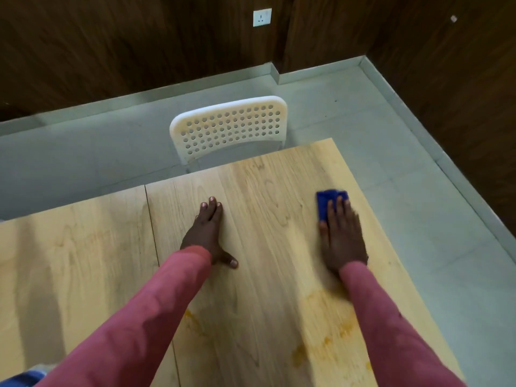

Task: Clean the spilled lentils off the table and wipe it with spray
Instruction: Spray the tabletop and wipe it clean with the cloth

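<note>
- Blue cloth (325, 203) near right counter (265, 191) edge, pressed flat under right hand (342, 237), fingers straight.
- Left hand (208, 233) flat on counter, bracing, holding nothing.
- Yellow stains (321, 342) nearer the body: easy to miss.
- Could slip off the edge if pushed farther right.

The pale wooden table (259, 191) has a light grain and a thin dark seam running front to back on its left part. A folded blue cloth (325, 203) lies flat near its right edge, partly under the right hand (342, 238), whose straight fingers press on it. The left hand (208, 233) rests flat on the bare wood near the middle. Yellowish stains (321, 339) mark the near right part.
</note>
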